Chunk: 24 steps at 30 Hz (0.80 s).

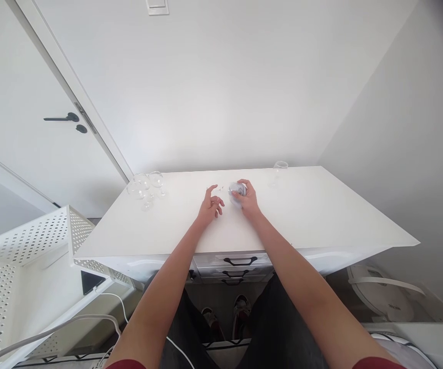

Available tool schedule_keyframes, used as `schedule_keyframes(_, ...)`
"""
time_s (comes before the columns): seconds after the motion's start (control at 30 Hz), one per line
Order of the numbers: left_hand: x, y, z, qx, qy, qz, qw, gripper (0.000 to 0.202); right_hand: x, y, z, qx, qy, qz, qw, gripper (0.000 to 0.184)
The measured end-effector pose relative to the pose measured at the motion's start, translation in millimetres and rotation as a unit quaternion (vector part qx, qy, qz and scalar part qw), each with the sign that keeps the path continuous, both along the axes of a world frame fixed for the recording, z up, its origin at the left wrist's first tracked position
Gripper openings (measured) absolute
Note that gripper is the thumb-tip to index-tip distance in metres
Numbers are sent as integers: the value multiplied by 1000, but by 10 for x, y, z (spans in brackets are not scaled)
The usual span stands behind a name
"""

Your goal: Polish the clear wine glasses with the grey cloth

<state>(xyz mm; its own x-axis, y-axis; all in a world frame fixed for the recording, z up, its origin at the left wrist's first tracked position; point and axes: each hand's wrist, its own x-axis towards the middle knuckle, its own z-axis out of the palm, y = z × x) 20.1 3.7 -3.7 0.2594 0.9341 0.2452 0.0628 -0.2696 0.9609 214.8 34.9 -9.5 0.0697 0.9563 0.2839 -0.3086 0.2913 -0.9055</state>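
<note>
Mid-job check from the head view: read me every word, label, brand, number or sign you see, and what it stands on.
Nothing can be read with certainty.
White round object at lower right: a small dark mark, perhaps lettering, too blurred to read.
Clear glass in the right hand: no lettering that I can make out.

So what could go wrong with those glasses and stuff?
The glass in the right hand might slip and break on the white cabinet.

The glasses on the left stand close together near the cabinet's end, so a bump could make them clink, crack or fall.

The thin white cable runs by the person's left leg and could get snagged.
</note>
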Motion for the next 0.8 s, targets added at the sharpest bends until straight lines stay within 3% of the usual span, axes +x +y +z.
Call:
schedule_keyframes(0.07,-26,-39,22,38,-15,81,996,32,31,8,11,-24,45,-30,998,56)
schedule_keyframes(0.13,-56,-46,20,85,-24,210,974,23,42,10,20,-49,66,-46,996,55)
schedule_keyframes(0.2,-75,-28,6,125,-9,310,942,23,29,7,23,-67,45,-32,996,52)
schedule_keyframes(0.23,-77,-14,-2,141,12,329,934,22,16,4,23,-66,25,-14,997,49)
schedule_keyframes(0.3,-65,13,-16,155,68,300,939,21,-10,-5,20,-41,-11,25,999,43)
schedule_keyframes(0.37,-42,29,-29,131,114,220,960,24,-22,-10,17,-6,-21,45,999,39)
schedule_keyframes(0.43,-21,34,-45,85,142,148,975,28,-11,-10,18,11,0,33,999,39)
schedule_keyframes(0.53,-9,37,-66,52,172,95,979,31,23,-12,29,5,34,4,999,42)
schedule_keyframes(0.63,-12,50,-74,50,173,86,980,29,36,-31,59,-1,35,14,999,49)
schedule_keyframes(0.8,-16,76,-76,80,151,143,975,23,50,-23,78,-43,76,9,996,59)
